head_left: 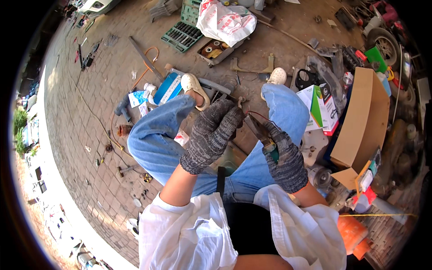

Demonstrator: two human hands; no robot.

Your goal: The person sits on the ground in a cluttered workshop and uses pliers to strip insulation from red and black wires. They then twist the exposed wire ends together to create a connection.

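Ground: brown block paving (pixel 85 130), below and left of the fingers, strewn with small parts and cables.
Left hand (pixel 208 135): grey knitted glove; fingers curled in close together, tips partly hidden, so whether they pinch anything cannot be told.
Right hand (pixel 287 157): matching glove; fingers wrapped round the pliers (pixel 258 131).
Tool: metal jaws just beside the left fingertips, green handles within the right fingers.
Wire (pixel 262 114): thin, dark red, arched between left fingertips and right hand, near the jaws.
Beyond the fingers: white plastic bag (pixel 225 22), red print; green socket case (pixel 181 37).
Left of the fingers: blue-and-white tray (pixel 168 89); orange cable (pixel 155 53).
Right of the fingers: white-and-green box (pixel 309 108); open cardboard carton (pixel 357 119); farther off, a wheel (pixel 383 45).
Clothing: blue jeans (pixel 155 139), legs bent either side of the fingers.
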